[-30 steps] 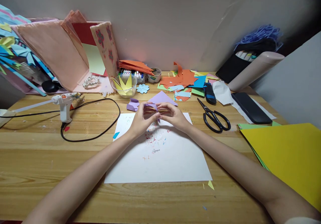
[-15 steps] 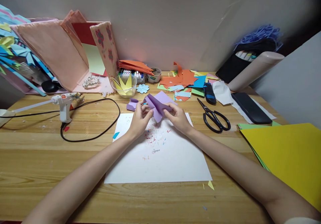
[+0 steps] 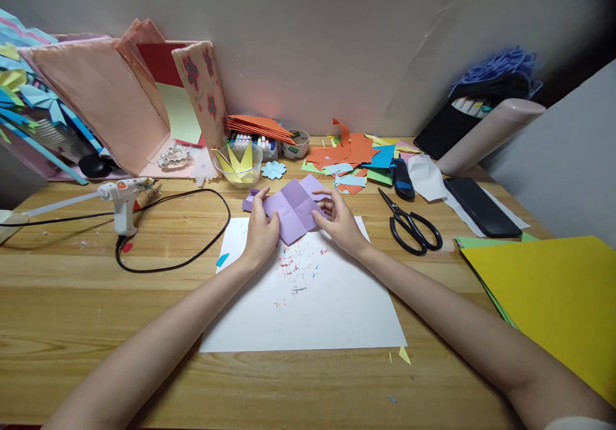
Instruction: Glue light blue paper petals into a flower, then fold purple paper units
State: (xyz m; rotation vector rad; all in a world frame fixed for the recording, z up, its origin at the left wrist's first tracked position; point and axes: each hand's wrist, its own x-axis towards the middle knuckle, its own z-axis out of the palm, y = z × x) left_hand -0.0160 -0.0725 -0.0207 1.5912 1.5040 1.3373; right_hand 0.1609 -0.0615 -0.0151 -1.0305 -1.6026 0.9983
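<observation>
A square of purple paper (image 3: 291, 219) with crossing crease lines is spread almost flat between my hands, one corner pointing towards me. My left hand (image 3: 262, 228) grips its left corner between thumb and fingers. On the opposite side my right hand (image 3: 337, 218) pinches the right corner, thumb in front. Beneath them lies a white sheet (image 3: 308, 321) speckled with coloured marks. Behind the held square, more purple paper (image 3: 312, 182) shows in part. A small folded purple piece (image 3: 249, 199) sits just beyond my left hand.
Black-handled scissors (image 3: 411, 224) lie to the right, near a dark phone-like slab (image 3: 481, 206). A white glue gun (image 3: 122, 205) with a looping black cord stands left. Orange paper scraps (image 3: 344, 152) and a clear bowl (image 3: 257, 168) are at the back. Yellow sheets (image 3: 553, 289) lie right.
The purple paper was folded up along its creases; now it is opened out nearly flat. My left hand has shifted slightly left and towards me.
</observation>
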